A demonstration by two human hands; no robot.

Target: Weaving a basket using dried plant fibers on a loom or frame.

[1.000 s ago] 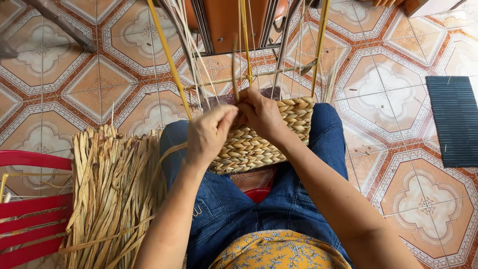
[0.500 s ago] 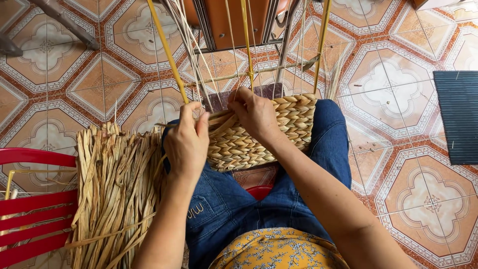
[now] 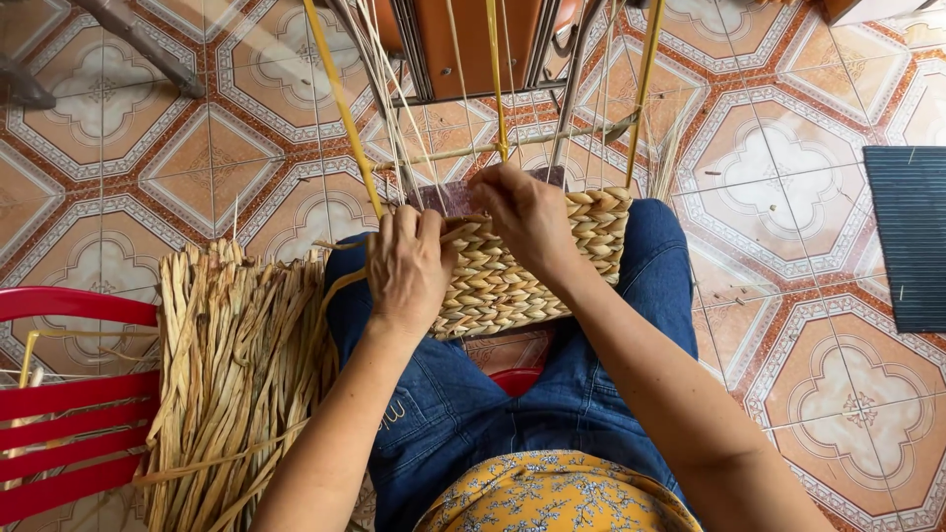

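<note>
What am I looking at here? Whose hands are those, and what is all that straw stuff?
There is no machine here, just a person. The picture comes from a camera worn on the person's head, looking down, so you see their own arms, blue jeans and lap. A half-woven basket rests on the lap. The left hand presses against its left side, fingers curled on a strand of the weave. The right hand pinches a strand at the top edge. Thin yellow sticks rise from the basket like a frame. Beside the left leg, a bundle of dried straw lies partly on a red chair. Under it all is a patterned tile floor, with a dark mat on the right.
</note>
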